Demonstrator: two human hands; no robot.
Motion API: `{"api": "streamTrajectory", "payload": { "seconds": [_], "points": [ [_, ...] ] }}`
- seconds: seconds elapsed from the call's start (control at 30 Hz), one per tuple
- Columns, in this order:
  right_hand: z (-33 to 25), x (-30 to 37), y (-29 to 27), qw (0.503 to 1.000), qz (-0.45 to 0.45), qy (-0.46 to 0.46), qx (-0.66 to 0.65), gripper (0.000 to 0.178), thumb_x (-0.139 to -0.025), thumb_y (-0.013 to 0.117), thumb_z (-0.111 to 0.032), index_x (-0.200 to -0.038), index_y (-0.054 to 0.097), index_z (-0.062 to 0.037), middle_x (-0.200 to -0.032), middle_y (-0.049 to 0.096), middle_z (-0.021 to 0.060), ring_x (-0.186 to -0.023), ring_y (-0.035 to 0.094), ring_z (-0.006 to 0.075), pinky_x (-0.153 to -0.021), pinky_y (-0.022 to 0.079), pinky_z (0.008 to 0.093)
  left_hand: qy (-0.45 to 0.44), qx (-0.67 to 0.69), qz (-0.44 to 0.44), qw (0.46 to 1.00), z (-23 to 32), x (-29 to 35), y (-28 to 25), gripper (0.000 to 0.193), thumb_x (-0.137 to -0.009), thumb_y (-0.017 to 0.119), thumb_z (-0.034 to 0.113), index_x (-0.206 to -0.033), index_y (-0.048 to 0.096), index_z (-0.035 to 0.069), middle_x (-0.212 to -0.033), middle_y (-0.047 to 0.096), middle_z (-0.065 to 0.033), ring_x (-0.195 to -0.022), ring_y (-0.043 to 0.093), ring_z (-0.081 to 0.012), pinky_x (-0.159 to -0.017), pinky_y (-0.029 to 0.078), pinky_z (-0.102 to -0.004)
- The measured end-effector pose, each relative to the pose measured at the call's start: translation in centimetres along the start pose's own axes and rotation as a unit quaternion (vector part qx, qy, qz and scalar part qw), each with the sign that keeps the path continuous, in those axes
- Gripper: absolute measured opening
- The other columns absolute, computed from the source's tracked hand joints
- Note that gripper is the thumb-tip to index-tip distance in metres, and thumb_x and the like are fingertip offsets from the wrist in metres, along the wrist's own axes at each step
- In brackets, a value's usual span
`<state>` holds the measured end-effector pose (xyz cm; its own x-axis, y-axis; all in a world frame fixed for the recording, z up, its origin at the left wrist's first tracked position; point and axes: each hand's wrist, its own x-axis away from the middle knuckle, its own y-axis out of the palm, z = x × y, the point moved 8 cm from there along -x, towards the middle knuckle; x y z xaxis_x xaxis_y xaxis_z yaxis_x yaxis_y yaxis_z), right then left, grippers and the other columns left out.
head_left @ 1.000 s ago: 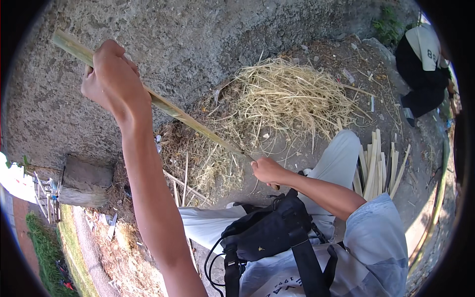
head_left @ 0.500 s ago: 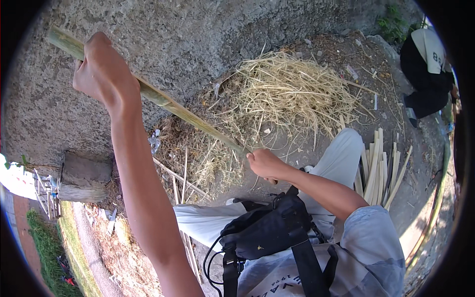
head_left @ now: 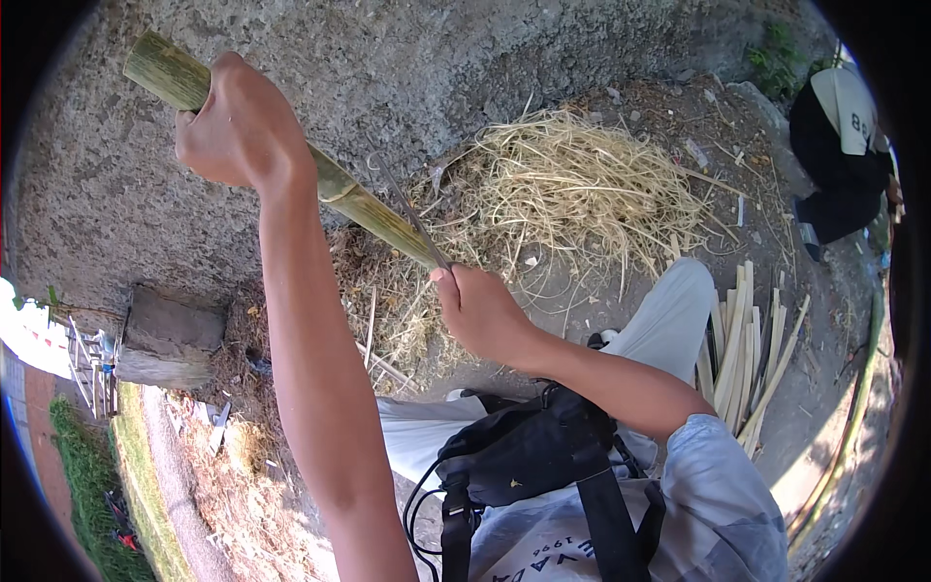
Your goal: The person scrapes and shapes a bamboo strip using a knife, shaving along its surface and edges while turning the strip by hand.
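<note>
A green bamboo piece [head_left: 373, 211] slants from the upper left down toward the middle, with a node ring partway along. My left hand [head_left: 242, 126] is closed round its upper part, near the cut end. My right hand [head_left: 485, 310] is closed at the lower end of the bamboo, gripping a knife whose handle is hidden in the fist. The thin dark knife blade [head_left: 412, 215] points up and left, lying close along the bamboo's right side. A pale curl shows near the blade's tip. Whether the edge touches the bamboo, I cannot tell.
A heap of pale shavings [head_left: 592, 179] lies ahead on the ground by a rough concrete wall [head_left: 407, 68]. Split strips [head_left: 742, 349] stand right of my knee. A concrete block [head_left: 170, 335] sits at left. Another person [head_left: 839, 160] is at far right. A black bag [head_left: 524, 451] rests on my lap.
The bamboo and my left hand have shifted right. My right hand has moved left and slightly up, and the knife blade now shows clearly beside the bamboo.
</note>
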<state>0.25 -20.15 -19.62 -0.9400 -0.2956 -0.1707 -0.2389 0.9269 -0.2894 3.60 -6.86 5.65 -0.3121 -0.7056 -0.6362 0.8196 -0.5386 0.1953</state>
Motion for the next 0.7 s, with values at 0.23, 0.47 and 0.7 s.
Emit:
{"api": "streamTrajectory", "payload": {
  "seconds": [0.23,0.47,0.7],
  "points": [
    [11.9,1.0,2.0,0.954,-0.173,0.238,0.053,0.043,-0.100,0.038,-0.026,-0.075,0.056,0.0034,-0.050,0.054,0.0106,-0.045,0.062,0.0242,-0.039,0.050,0.0401,0.034,0.008,-0.007,0.999,-0.4,-0.9,-1.3,0.029,-0.078,0.057,0.011,-0.056,0.038,0.007,-0.051,0.040,-0.0020,-0.048,0.037,-0.0112,-0.048,0.030,-0.0353],
    [0.9,-0.5,-0.8,0.997,-0.068,-0.026,-0.033,0.044,-0.103,0.037,-0.029,-0.082,0.060,0.0018,-0.050,0.049,0.0109,-0.046,0.053,0.0258,-0.052,0.043,0.0419,-0.045,0.187,-0.148,0.970,-1.0,-0.6,-0.4,0.023,-0.077,0.057,0.008,-0.061,0.041,0.008,-0.056,0.031,0.0007,-0.048,0.029,-0.0087,-0.046,0.022,-0.0283],
    [21.2,3.9,2.8,0.946,-0.207,0.234,0.085,0.049,-0.102,0.033,-0.030,-0.076,0.059,0.0032,-0.051,0.055,0.0141,-0.040,0.056,0.0312,-0.047,0.050,0.0435,-0.050,0.171,-0.118,0.977,-1.0,0.1,-0.4,0.020,-0.077,0.055,0.003,-0.065,0.040,0.008,-0.060,0.027,0.0021,-0.050,0.026,-0.0086,-0.047,0.019,-0.0272]
  ]
}}
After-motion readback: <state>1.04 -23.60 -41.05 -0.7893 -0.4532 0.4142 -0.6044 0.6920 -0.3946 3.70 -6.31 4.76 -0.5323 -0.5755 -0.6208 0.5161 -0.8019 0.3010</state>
